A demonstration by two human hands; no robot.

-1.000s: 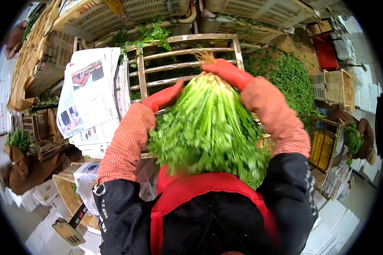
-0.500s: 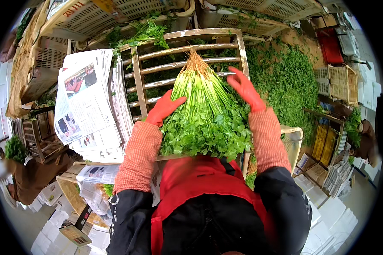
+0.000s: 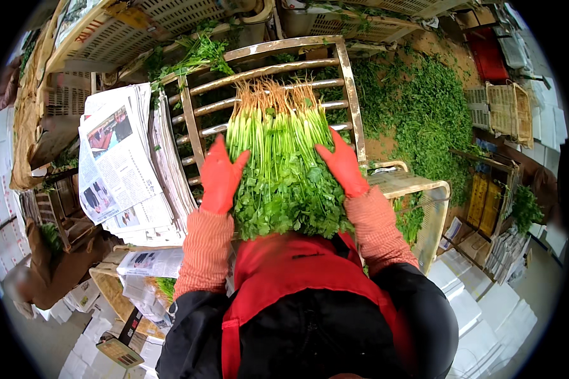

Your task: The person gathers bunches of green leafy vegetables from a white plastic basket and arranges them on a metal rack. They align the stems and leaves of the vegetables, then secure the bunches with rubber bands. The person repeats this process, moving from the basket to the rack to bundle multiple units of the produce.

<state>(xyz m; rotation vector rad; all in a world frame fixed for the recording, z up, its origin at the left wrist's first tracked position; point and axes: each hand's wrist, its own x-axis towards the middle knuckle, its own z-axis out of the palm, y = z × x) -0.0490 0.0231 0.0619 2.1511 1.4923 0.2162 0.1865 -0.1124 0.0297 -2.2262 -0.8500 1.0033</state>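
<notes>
A broad bunch of leafy celery (image 3: 283, 170) lies on a slatted rack (image 3: 353, 95) in front of me. Its brown roots point away and its green leaves reach toward my red apron. My left hand (image 3: 221, 177), in a red glove, rests against the bunch's left side, thumb apart from the fingers. On the opposite side, my right hand (image 3: 342, 165), gloved in the same red, touches the stems with its fingers stretched out. Neither hand wraps around the stalks. The roots form a wide, fairly even row.
A stack of newspapers (image 3: 123, 164) lies left of the rack. Loose greens (image 3: 433, 120) cover the floor at the right. Plastic crates (image 3: 164, 31) stand along the far side, and another crate (image 3: 433, 208) is near my right arm. A person (image 3: 69, 265) is at the left.
The celery's roots, gathered to a point before, now spread into a wide row. My right hand came nearer and leftward onto the stems; my left hand shifted slightly left.
</notes>
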